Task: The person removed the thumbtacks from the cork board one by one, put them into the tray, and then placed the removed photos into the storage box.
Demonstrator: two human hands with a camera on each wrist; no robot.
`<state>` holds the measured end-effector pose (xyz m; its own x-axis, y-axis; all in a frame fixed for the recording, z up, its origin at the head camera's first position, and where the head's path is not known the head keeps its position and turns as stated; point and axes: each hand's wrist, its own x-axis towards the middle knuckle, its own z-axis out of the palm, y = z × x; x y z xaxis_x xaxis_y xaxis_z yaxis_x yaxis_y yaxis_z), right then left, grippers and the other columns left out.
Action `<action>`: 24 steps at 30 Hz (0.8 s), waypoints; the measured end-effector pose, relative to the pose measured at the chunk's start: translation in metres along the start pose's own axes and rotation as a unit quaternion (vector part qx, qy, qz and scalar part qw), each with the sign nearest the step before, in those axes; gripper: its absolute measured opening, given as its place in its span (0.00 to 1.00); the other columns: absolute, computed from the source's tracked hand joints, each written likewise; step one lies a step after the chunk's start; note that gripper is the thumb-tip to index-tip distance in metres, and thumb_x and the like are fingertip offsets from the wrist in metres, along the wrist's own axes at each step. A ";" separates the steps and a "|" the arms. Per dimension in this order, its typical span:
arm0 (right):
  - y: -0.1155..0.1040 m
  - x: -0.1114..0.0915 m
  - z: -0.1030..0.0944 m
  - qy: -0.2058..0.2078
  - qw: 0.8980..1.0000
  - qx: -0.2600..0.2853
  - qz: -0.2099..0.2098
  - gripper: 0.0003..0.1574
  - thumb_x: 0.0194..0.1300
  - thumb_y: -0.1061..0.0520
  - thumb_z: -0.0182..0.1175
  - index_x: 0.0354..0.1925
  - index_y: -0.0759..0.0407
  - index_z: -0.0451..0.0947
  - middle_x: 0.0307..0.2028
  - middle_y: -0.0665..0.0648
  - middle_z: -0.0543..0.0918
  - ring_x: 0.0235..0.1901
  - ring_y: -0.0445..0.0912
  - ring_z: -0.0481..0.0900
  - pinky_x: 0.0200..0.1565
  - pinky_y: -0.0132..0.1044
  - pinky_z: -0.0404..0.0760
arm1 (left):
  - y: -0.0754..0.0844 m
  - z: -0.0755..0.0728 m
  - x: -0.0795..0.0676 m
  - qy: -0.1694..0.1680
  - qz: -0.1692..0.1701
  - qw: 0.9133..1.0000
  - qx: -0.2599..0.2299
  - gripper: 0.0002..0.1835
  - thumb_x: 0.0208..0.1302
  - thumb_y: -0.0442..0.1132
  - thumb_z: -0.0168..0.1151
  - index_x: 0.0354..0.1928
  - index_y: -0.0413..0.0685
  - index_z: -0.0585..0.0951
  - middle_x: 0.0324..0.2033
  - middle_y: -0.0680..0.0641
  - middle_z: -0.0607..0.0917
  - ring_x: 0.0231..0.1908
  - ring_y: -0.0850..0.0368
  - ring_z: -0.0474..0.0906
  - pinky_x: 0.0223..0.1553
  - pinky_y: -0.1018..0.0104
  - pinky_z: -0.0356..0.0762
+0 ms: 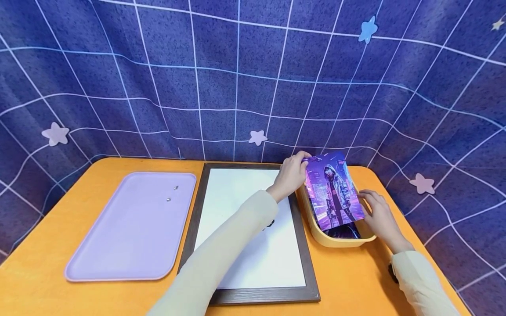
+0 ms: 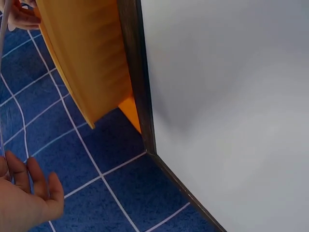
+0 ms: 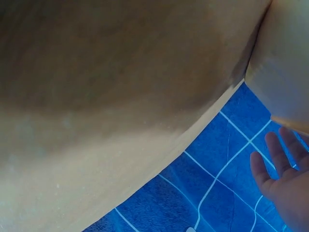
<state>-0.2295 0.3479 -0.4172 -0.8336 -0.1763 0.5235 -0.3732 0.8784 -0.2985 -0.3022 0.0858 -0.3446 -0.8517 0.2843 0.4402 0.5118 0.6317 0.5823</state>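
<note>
Over the yellow basket (image 1: pixel 328 240) on the right, a purple picture print (image 1: pixel 332 188) of a hooded figure is tilted up. My left hand (image 1: pixel 291 173) pinches its upper left corner, and in the left wrist view the print's thin edge (image 2: pixel 5 87) runs up from the fingertips. My right hand (image 1: pixel 379 215) touches the basket's right rim, close to the print's right edge. The right wrist view has that hand's fingers (image 3: pixel 277 150) loosely straight and spread, below the basket's side. Another dark picture (image 1: pixel 343 231) lies inside the basket, mostly covered by the print.
A dark wooden frame with a white panel (image 1: pixel 272 263) lies mid-table under my left arm. A small black item (image 1: pixel 270 223) on it is partly hidden by the sleeve. Two tiny silver pieces (image 1: pixel 175 188) sit on the lilac tray (image 1: pixel 126 232). A blue curtain (image 1: pixel 221 87) hangs behind.
</note>
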 end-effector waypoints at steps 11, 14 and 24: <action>-0.003 0.000 -0.001 -0.003 1.000 0.002 -0.002 0.19 0.53 0.71 0.57 0.46 0.70 0.73 0.48 0.66 0.73 0.46 0.62 0.68 0.48 0.57 0.63 | -0.003 0.003 0.002 0.032 -0.005 0.999 0.019 0.13 0.67 0.38 0.47 0.50 0.51 0.75 0.43 0.48 0.83 0.45 0.52 0.78 0.47 0.61 0.73; -0.003 0.000 -0.001 -0.005 1.000 0.003 -0.001 0.19 0.53 0.71 0.56 0.46 0.70 0.73 0.49 0.66 0.73 0.47 0.62 0.68 0.48 0.57 0.63 | -0.002 0.003 0.001 0.026 -0.013 0.999 0.036 0.13 0.67 0.39 0.47 0.51 0.52 0.75 0.44 0.49 0.83 0.45 0.52 0.78 0.45 0.61 0.73; -0.002 0.000 0.000 0.001 1.000 0.010 -0.008 0.16 0.57 0.69 0.56 0.46 0.72 0.73 0.49 0.68 0.73 0.48 0.62 0.68 0.49 0.57 0.63 | -0.003 0.004 0.001 0.017 -0.033 0.998 0.049 0.14 0.68 0.41 0.47 0.52 0.55 0.76 0.46 0.50 0.83 0.45 0.51 0.77 0.43 0.60 0.72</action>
<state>-0.2287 0.3465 -0.4167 -0.8268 -0.1888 0.5298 -0.3942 0.8665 -0.3063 -0.3051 0.0874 -0.3480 -0.8779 0.2158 0.4276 0.4401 0.7157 0.5424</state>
